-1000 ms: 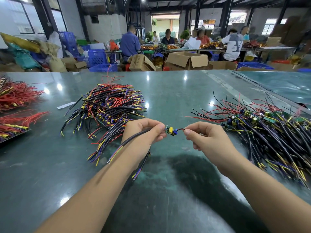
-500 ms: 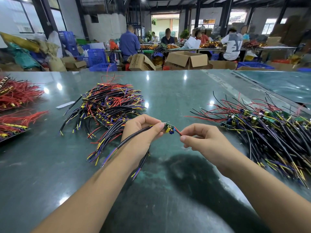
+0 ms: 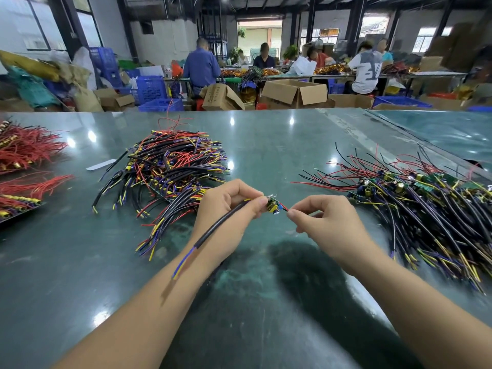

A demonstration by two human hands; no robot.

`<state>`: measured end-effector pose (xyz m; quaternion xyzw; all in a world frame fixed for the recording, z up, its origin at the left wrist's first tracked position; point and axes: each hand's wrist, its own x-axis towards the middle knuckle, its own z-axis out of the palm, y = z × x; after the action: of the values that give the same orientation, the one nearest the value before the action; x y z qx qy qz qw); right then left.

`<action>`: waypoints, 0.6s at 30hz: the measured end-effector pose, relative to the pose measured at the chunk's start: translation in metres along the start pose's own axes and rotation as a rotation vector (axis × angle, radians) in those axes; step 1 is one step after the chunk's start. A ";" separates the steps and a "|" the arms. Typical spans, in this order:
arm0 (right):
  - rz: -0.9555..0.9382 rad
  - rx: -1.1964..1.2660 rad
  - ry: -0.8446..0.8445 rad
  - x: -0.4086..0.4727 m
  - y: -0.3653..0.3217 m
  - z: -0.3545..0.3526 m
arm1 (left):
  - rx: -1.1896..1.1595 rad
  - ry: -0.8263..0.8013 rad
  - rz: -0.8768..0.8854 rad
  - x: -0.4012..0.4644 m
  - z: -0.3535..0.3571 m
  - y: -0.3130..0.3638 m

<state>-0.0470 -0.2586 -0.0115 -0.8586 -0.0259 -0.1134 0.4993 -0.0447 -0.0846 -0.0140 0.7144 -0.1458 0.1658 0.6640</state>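
L hand (image 3: 229, 206) pinches small board (image 3: 272, 205) w/ black cable (image 3: 221, 227) trailing over L wrist, held above table (image 3: 266, 145) centre. R hand (image 3: 327, 222) pinches board's red wire (image 3: 285, 208). Wire piles L (image 3: 170, 166) & R (image 3: 426, 209).

Your open lane: bare table (image 3: 266, 145) straight ahead, between two heaps, up to far edge. Left wire heap (image 3: 173, 166) lies just beyond your left hand (image 3: 229, 206). Heap of wired boards (image 3: 426, 209) crowds your right hand (image 3: 327, 222). Small board (image 3: 272, 205), pinched by both hands, bridges gap between them. Red wire bundles (image 3: 26, 153) block far-left edge. Near table under your forearms passable.
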 end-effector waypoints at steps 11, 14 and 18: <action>0.124 -0.152 0.007 0.014 0.003 -0.015 | 0.083 0.073 -0.008 0.003 0.003 -0.004; 0.165 -0.159 -0.029 0.017 0.005 -0.025 | 0.079 0.088 -0.018 0.003 0.003 -0.006; 0.191 -0.136 -0.096 0.016 0.007 -0.035 | 0.067 0.058 -0.006 0.004 0.002 -0.006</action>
<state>-0.0359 -0.2933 0.0023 -0.8935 0.0398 -0.0254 0.4466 -0.0390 -0.0861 -0.0176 0.7315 -0.1186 0.1892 0.6442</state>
